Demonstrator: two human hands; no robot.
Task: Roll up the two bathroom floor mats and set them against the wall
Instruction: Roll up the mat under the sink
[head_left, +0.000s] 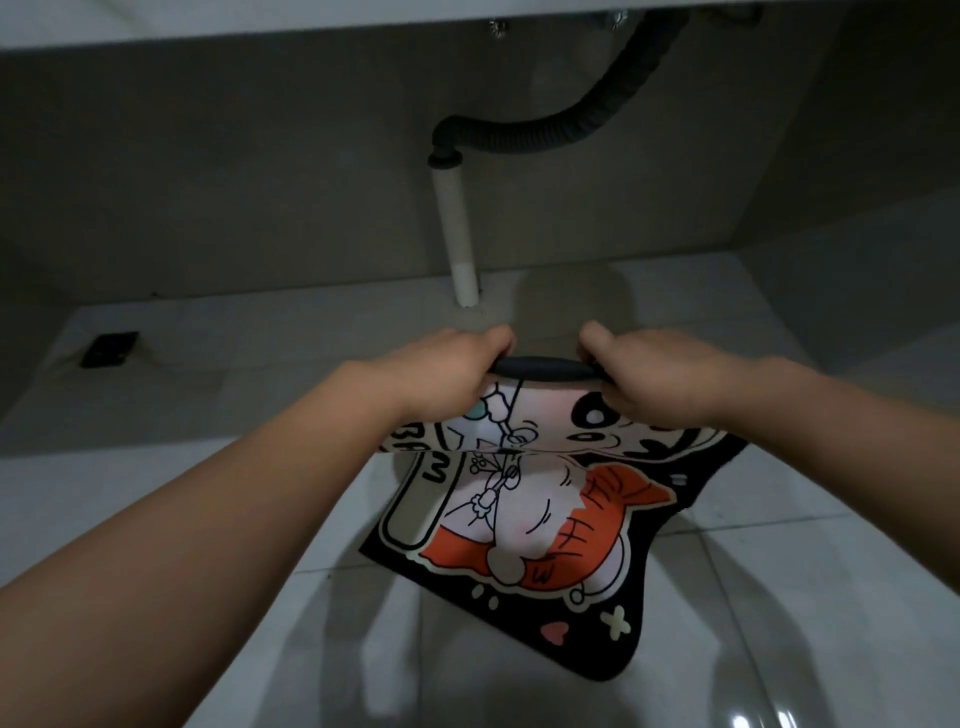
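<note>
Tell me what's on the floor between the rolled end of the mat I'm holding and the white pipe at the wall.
Nothing: in the head view, only bare floor tile lies between the mat and the white pipe.

A home bathroom, under the sink.
A grey corrugated drain hose (550, 132) ran into a white waste pipe (460, 234) at the wall; glossy pale floor tiles (779, 571) carried a cartoon-printed mat (524, 525).
</note>
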